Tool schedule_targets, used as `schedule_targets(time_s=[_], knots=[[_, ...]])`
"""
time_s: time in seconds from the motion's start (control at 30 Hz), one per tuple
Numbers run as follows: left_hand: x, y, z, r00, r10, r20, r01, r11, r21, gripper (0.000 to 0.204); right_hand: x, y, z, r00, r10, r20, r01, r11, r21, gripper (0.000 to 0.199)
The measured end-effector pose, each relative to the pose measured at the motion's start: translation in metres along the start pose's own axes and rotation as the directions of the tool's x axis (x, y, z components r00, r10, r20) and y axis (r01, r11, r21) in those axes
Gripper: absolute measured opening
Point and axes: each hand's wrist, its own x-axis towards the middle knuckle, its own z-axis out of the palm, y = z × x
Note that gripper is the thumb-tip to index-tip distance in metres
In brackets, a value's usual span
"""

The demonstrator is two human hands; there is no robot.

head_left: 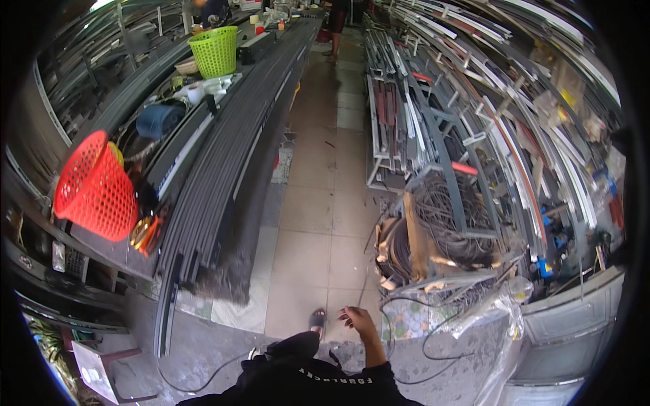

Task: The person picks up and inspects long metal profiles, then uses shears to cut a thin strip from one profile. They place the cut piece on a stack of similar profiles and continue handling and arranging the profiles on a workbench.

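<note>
One right hand over tiles, fingers loosely parted — one red basket, one green basket beyond.

smooth, glossy floor tiles ahead of the right hand | matt metal-looking bars ahead-left of it | glossy red plastic basket farther left | rough, torn cardboard ahead-right | crinkled, shiny clear plastic sheeting to its right | matt cloth shirt just behind

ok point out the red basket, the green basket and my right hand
red basket [103, 195]: head view, on its outer wall
green basket [215, 55]: head view, on its outer wall
right hand [357, 319]: head view, middle of the hand
</note>
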Motion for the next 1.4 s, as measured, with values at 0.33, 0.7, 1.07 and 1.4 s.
schedule_targets(time_s=[0.33,0.7,1.07,1.4], knots=[[0.100,0.279,-0.224,0.946,0.293,-0.138,-0.322,0.901,-0.291,0.033,0.225,-0.187,-0.141,0.971,-0.178,-0.158,0.158,0.978,-0.133,0.034],[0.230,0.465,-0.415,0.974,0.224,0.035,-0.219,0.970,-0.106,0.031,0.577,-0.470,-0.232,0.972,-0.233,0.016,0.229,0.937,-0.263,0.037],[0.402,0.592,-0.644,0.882,0.252,-0.398,-0.448,0.712,-0.541,0.029,0.936,-0.814,-0.131,0.850,-0.448,0.277,0.521,0.792,-0.317,0.033],[0.291,0.750,-0.905,0.892,0.128,0.433,0.219,0.716,-0.663,0.058,1.259,-1.102,-0.085,0.623,-0.679,0.389,0.748,0.369,-0.552,0.035]])
